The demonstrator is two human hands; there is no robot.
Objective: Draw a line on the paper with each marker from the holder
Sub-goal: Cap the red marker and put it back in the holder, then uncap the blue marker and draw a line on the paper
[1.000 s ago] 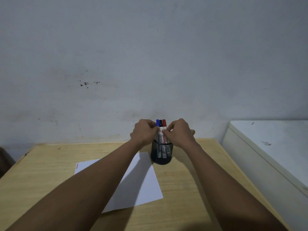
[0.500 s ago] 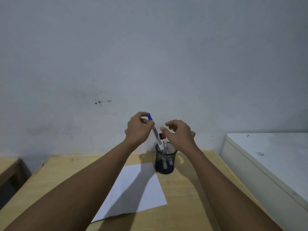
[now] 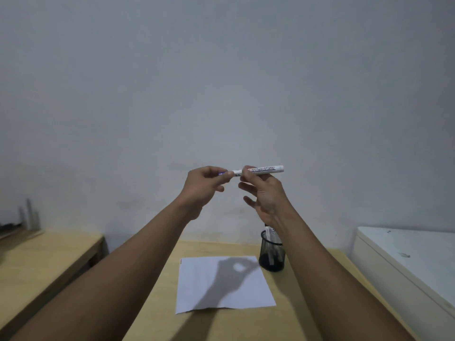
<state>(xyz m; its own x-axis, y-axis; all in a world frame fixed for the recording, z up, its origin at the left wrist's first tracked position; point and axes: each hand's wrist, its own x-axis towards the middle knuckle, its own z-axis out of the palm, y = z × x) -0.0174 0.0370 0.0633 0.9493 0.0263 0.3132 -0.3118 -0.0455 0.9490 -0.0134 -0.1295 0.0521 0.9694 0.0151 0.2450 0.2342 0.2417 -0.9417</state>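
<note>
Since the earlier frame the blue marker (image 3: 258, 170) has come fully out of the holder (image 3: 272, 253) and both hands have risen well above the bench (image 3: 307, 303); the marker, then tilted steeply, now lies level in the air between them. The left hand (image 3: 204, 187) is pinched shut on the blue cap end, while the right hand (image 3: 262, 191) grips the white barrel between thumb and forefinger, its other fingers spread loose below. This looks like the moment of pulling the cap off, though no gap between cap and barrel can be made out.

The task is barely begun. The paper (image 3: 225, 284) lies on the bench just left of the holder and carries no drawn line that can be seen, only the shadow of the hands and a small red mark at its far left corner. At least one more marker stands in the holder, so the blue line and all others are still to do.

The right forearm hides the holder's right side, so the count and colours of the remaining markers cannot be told. The cap is mostly buried in the left fingers
</note>
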